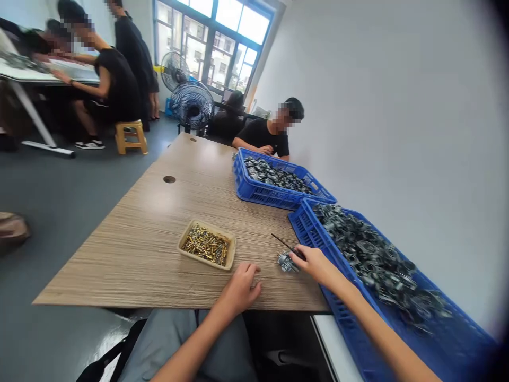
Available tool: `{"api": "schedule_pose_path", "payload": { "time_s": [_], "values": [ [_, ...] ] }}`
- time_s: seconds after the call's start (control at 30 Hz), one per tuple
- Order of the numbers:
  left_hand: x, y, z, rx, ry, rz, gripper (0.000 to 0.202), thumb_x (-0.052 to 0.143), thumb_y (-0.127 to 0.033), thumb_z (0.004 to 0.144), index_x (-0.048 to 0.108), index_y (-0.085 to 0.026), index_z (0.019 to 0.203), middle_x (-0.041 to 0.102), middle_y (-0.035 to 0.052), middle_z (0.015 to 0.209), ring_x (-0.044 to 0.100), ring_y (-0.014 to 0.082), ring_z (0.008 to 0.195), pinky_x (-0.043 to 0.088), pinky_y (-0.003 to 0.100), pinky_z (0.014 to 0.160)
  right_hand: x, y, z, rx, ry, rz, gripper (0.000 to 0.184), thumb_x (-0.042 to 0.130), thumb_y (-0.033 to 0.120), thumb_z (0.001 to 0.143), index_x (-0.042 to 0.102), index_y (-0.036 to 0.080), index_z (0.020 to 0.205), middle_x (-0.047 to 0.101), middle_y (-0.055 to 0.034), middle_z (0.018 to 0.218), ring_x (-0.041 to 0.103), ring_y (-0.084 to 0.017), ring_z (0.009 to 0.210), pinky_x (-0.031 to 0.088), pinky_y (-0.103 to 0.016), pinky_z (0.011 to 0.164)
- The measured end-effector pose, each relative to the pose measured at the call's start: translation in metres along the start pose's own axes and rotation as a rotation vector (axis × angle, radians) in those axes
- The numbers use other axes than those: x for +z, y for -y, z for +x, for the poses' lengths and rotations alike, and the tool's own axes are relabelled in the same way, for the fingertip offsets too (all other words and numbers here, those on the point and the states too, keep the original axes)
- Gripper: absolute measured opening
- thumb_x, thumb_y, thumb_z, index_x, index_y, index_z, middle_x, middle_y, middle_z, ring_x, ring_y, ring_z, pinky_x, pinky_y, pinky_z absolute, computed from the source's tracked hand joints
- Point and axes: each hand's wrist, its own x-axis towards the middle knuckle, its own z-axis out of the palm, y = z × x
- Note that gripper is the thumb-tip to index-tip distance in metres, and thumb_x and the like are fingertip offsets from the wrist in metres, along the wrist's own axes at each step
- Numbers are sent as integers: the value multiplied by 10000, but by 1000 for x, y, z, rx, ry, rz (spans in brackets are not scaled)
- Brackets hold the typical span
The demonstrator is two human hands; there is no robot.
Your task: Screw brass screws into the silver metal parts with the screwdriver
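My right hand (314,261) grips a screwdriver (297,252) by its black handle, with the thin dark shaft pointing up and left over the table. Beneath the handle sits a small silvery metal part (286,262), close against the fingers; whether they touch it I cannot tell. My left hand (240,286) rests near the table's front edge, thumb apart from the loosely bent fingers, nothing held. Just beyond it stands a cream tray (233,257) filled with small brass-coloured pieces (204,244).
At right, a blue crate (308,223) holds many grey metal parts (368,254). Behind it, another blue crate (254,188) holds similar parts, with a person (260,132) seated beyond. The wooden table (131,239) has a round hole (169,179). Fans (193,106) stand behind.
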Motion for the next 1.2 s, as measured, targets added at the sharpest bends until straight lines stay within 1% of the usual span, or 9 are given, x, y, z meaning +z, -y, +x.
{"api": "schedule_pose_path", "payload": {
  "time_s": [0.1, 0.23, 0.37, 0.5, 0.67, 0.77, 0.93, 1.07, 1.2],
  "values": [
    [0, -1, 0, -4, -11, -10, 377, 674, -196, 891, 586, -202, 1258, 636, 127, 1263, 595, 299, 1231, 505, 468, 1102, 28, 11, 5, -22, 25, -105, 277, 564, 411, 1024, 520, 247, 804, 739, -72, 794, 704, -242, 744, 345, -286, 615],
    [3, 0, 0, -6, -68, -5, 516, 722, -241, 886, 543, -192, 1368, 607, 151, 1312, 571, 323, 1281, 490, 498, 1134, 42, 35, 7, -23, 15, -318, 212, 580, 410, 1042, 588, 234, 924, 773, -131, 898, 767, -317, 832, 335, -301, 571],
    [7, 5, 2, -16, -137, 9, 653, 764, -256, 864, 482, -164, 1446, 579, 185, 1378, 538, 351, 1333, 473, 528, 1163, 44, 73, 5, -75, 9, -390, 185, 567, 372, 1061, 610, 226, 955, 782, -145, 882, 793, -328, 799, 348, -310, 538],
    [10, 9, 5, -46, -192, 12, 713, 777, -240, 831, 441, -187, 1458, 560, 172, 1396, 532, 358, 1350, 454, 566, 1183, 43, 108, -1, -116, -16, -437, 168, 517, 305, 1084, 616, 201, 998, 786, -157, 872, 808, -319, 785, 384, -299, 532],
    [11, 12, 5, -31, -212, 27, 686, 728, -214, 842, 420, -182, 1455, 554, 166, 1397, 516, 351, 1388, 445, 559, 1200, 35, 126, -14, -167, -44, -422, 193, 491, 290, 1093, 620, 174, 1178, 791, -139, 856, 806, -317, 767, 409, -286, 542],
    [11, 13, 4, -15, -213, 30, 725, 729, -250, 875, 381, -172, 1506, 521, 185, 1451, 494, 351, 1421, 423, 565, 1225, 30, 114, -19, -128, -76, -327, 237, 532, 343, 1078, 628, 206, 1246, 803, -120, 873, 800, -307, 770, 386, -280, 542],
    [9, 13, 5, -27, -229, 31, 782, 726, -291, 910, 322, -185, 1572, 472, 187, 1517, 461, 336, 1468, 378, 554, 1265, 39, 59, -28, 39, -257, 28, 341, 509, 434, 1045, 675, 221, 1252, 799, -98, 835, 763, -293, 728, 392, -306, 580],
    [4, -1, 18, -72, -252, 88, 811, 755, -356, 898, 337, -181, 1571, 490, 180, 1507, 471, 334, 1456, 382, 529, 1257, 75, 16, -38, 150, -460, 427, 425, 472, 546, 987, 716, 198, 972, 793, -125, 867, 733, -271, 760, 489, -333, 683],
    [1, -33, 52, -165, -214, 276, 915, 805, -489, 845, 357, -150, 1567, 500, 211, 1529, 471, 383, 1452, 413, 533, 1211, 114, -6, -46, 284, -564, 667, 479, 526, 635, 899, 709, 194, 870, 786, -136, 859, 721, -286, 791, 540, -374, 743]
  ]
}}
